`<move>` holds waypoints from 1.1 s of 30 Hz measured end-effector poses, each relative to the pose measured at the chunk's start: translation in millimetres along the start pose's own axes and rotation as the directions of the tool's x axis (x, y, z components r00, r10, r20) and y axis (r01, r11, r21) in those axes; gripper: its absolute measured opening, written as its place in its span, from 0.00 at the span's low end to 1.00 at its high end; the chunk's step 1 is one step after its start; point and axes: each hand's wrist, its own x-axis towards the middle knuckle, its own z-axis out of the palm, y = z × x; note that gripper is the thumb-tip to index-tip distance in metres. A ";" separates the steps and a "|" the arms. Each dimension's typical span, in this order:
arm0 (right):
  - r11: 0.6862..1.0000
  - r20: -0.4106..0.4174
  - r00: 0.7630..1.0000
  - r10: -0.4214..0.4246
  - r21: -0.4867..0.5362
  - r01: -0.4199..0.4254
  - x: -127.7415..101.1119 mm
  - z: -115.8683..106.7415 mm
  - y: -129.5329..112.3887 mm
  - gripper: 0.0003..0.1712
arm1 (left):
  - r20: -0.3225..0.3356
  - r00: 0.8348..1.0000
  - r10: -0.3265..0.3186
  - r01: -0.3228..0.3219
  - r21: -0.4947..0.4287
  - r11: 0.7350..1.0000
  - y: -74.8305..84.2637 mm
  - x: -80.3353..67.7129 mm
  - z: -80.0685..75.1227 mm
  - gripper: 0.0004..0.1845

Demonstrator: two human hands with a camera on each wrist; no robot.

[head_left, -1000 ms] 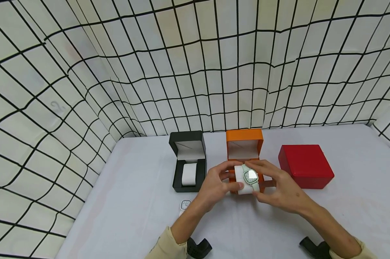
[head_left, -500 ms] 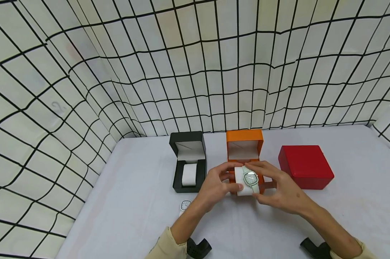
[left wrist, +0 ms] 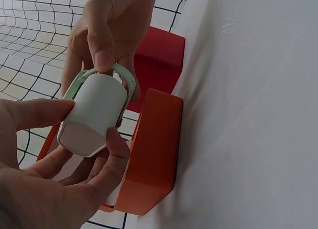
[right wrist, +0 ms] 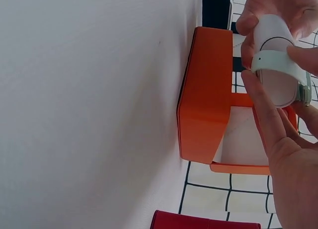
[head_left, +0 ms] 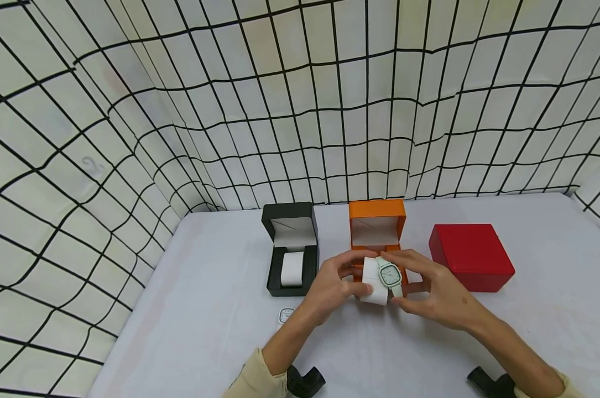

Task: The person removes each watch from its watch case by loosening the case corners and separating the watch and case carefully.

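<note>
My left hand (head_left: 329, 284) holds a white watch cushion (head_left: 372, 282) by its left part, thumb in front and fingers behind. Around the cushion's right end sits a wristwatch (head_left: 391, 275) with a pale mint strap and a squarish face. My right hand (head_left: 439, 290) pinches this watch between thumb and fingers. In the left wrist view the strap (left wrist: 130, 79) stands off the cushion, leaving a gap. The right wrist view shows the strap (right wrist: 276, 61) looped near the cushion's end. Behind and under both hands stands the open orange watch box (head_left: 376, 208), its lower part mostly hidden.
Left of the orange box is an open black watch box (head_left: 275, 279) with a white cushion (head_left: 292, 269) inside. A shut red box (head_left: 471, 249) stands at the right. Another white watch (head_left: 285, 315) lies partly behind my left forearm. Black-gridded white netting (head_left: 300, 127) walls the table's back.
The watch has shifted right along the cushion, towards its right end, with my right hand moving slightly right. The cushion has tilted and come a little lower and nearer. The boxes have stayed put.
</note>
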 end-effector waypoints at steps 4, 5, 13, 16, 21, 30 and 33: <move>1.000 -0.004 1.000 0.000 0.005 0.000 -0.7 -0.6 0.3 0.45 | 0.005 1.000 0.004 -0.004 -0.028 1.000 -0.5 -0.2 2.4 0.28; 1.000 -0.006 1.000 0.001 0.006 -0.001 -0.7 -0.4 0.2 0.43 | 0.005 1.000 0.004 -0.004 -0.035 0.999 -0.7 -0.3 3.0 0.28; 0.999 -0.059 0.997 0.040 -0.033 -0.042 -0.8 2.3 0.7 0.34 | 0.005 1.000 0.013 -0.012 -0.056 0.998 -2.1 0.3 5.8 0.28; 0.997 -0.066 0.996 0.057 -0.038 -0.060 -0.5 2.8 0.2 0.33 | 0.008 1.000 0.013 -0.013 -0.053 0.999 -2.0 -0.1 5.6 0.28; 0.996 -0.076 0.993 0.085 -0.030 -0.087 -0.1 3.7 -0.5 0.33 | 0.008 1.000 0.014 -0.013 -0.047 0.999 -1.5 -0.5 4.0 0.28; 0.995 -0.114 0.989 0.096 0.009 -0.096 0.7 4.5 -0.2 0.32 | 0.038 0.999 0.021 -0.018 -0.058 0.998 0.1 -0.9 2.5 0.29; 0.995 -0.121 0.988 0.096 0.033 -0.093 0.9 4.5 0.1 0.31 | 0.049 0.999 0.013 -0.009 -0.072 0.997 0.0 -1.3 3.2 0.30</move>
